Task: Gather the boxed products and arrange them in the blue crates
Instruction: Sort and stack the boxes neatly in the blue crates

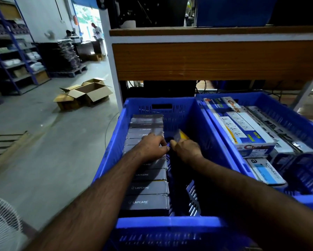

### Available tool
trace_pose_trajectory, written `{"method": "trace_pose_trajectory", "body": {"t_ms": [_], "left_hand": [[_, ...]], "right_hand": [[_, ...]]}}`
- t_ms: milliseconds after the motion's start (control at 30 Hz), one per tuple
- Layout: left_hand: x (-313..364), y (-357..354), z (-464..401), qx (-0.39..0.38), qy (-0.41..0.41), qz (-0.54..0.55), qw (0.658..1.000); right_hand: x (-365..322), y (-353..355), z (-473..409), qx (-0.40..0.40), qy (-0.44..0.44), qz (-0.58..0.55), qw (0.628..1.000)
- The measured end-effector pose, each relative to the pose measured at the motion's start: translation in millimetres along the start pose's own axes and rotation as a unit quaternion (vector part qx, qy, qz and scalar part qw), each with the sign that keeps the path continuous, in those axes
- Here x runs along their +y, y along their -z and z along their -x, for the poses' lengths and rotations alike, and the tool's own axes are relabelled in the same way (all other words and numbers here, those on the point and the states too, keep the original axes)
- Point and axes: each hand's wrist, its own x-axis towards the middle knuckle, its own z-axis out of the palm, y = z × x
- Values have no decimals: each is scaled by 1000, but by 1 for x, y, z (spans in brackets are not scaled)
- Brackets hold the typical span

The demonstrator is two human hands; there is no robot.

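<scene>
We see both forearms reach up from the bottom of the frame into the blue crate at the centre. Along its left wall stands a row of grey Lapcare boxes, packed on edge from the near wall to the far one. The left hand lies on top of this row about midway, its fingers curled down over a box edge; the motion blur there keeps us from telling whether it truly grips the box or only presses on it. The right hand sits just beside the left, nearly touching it, over the dark open strip right of the row. It pinches a blurred yellow-and-grey box that sticks up beyond its fingers, tilted toward the far wall.

To the right, touching the first, a second blue crate holds long Choice power-strip boxes lying slanted, and a light blue Conair box nearer the bottom edge.

In the middle left, open cardboard cartons rest on the concrete floor. A white fan shows in the lower left corner, and metal shelving fills the upper left.
</scene>
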Motion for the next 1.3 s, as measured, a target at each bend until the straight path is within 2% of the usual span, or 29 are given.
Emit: {"method": "trace_pose_trajectory", "body": {"t_ms": [133,233,300,367,433,500,533,567,600,633,700,733,800,1067,1300], "left_hand": [[0,1,0,-7,7,3,1000],[3,6,2,0,7,18,1000],[6,10,4,19,18,32,999],[7,13,4,58,48,50,996],[11,21,6,137,61,97,984],[18,34,6,192,71,235,950],[22,43,7,185,90,347,915],[25,47,6,153,110,467,864],[28,49,6,130,116,555,814],[30,49,6,133,113,603,779],[27,45,0,175,94,591,782],[26,41,-2,192,85,575,790],[22,37,-6,192,73,583,786],[23,45,8,166,80,581,793],[23,46,11,150,64,589,792]], "right_hand": [[8,-4,-2,14,-68,-158,985],[13,17,2,34,-88,-209,973],[23,39,11,83,-101,-227,965],[36,57,23,174,-106,-250,947],[50,69,32,285,-85,-338,893],[60,84,38,333,-74,-502,795],[61,90,41,313,-69,-597,735],[61,93,45,271,-61,-672,686],[59,92,49,227,-50,-722,652],[57,88,53,192,-39,-753,628],[53,81,58,155,-25,-795,586],[53,79,59,150,-25,-804,575],[55,75,57,147,-24,-806,572],[52,71,55,140,-19,-793,593],[50,70,59,139,-13,-802,581]]}}
